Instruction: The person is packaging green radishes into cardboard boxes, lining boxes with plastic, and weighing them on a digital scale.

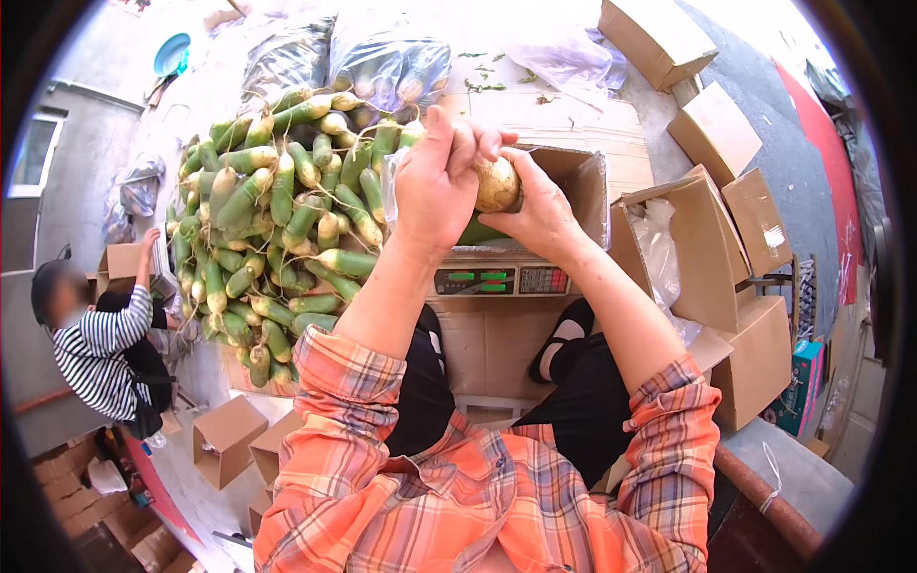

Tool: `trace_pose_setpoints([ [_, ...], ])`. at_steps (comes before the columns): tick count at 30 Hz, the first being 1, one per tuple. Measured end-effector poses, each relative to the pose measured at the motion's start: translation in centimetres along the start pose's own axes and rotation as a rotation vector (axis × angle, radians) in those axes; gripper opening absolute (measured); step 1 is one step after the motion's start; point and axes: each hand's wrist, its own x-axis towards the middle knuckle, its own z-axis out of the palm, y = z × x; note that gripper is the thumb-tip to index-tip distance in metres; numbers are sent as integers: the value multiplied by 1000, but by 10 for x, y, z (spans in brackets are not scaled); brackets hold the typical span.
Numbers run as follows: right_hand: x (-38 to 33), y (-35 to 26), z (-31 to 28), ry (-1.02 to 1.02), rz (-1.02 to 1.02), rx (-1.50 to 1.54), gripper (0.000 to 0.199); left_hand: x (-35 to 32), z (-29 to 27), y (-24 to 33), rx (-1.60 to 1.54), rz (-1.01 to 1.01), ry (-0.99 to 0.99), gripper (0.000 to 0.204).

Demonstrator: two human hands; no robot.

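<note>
A pale, rounded radish end (499,184) faces me, held between my hands above an open cardboard box (590,196). My right hand (537,205) grips it from the right, with the thumb below. My left hand (437,186) is closed against its left side, its fingers bent over the top. Most of the radish's length is hidden. Inside the box, part of a green radish (478,230) shows below my hands. Under the box is a digital scale (501,280) with lit green displays and a keypad.
A large heap of green radishes (287,215) lies left of the box, with filled clear plastic bags (392,72) behind it. Open cartons (693,248) stand to the right, and small cartons (229,439) at lower left. A person in a striped top (100,349) sits at far left.
</note>
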Motion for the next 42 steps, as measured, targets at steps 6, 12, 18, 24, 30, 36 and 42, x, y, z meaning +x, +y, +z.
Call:
trace_pose_setpoints([
  [6, 2, 33, -3, -292, 133, -255, 73, 1, 9, -21, 869, -385, -10, 51],
  [12, -6, 48, -36, -339, 309, -584, 35, 1, -14, -84, 1248, -239, -230, 27],
  [18, -9, 27, -44, -208, 290, -732, 26, 1, -37, -77, 1475, -152, -253, 33],
  [24, -11, 21, -48, -48, 212, -749, 20, -18, -67, -75, 1745, -292, -503, 24],
  [30, -12, 26, -72, 247, 86, -597, 21, -9, -59, -43, 1685, -17, -404, 19],
  [36, -30, 43, -106, 305, 152, -546, 23, -15, -31, 22, 1574, -28, 10, 17],
  [42, -36, 53, -109, 296, 199, -513, 24, -20, -49, 39, 1493, 27, 96, 18],
])
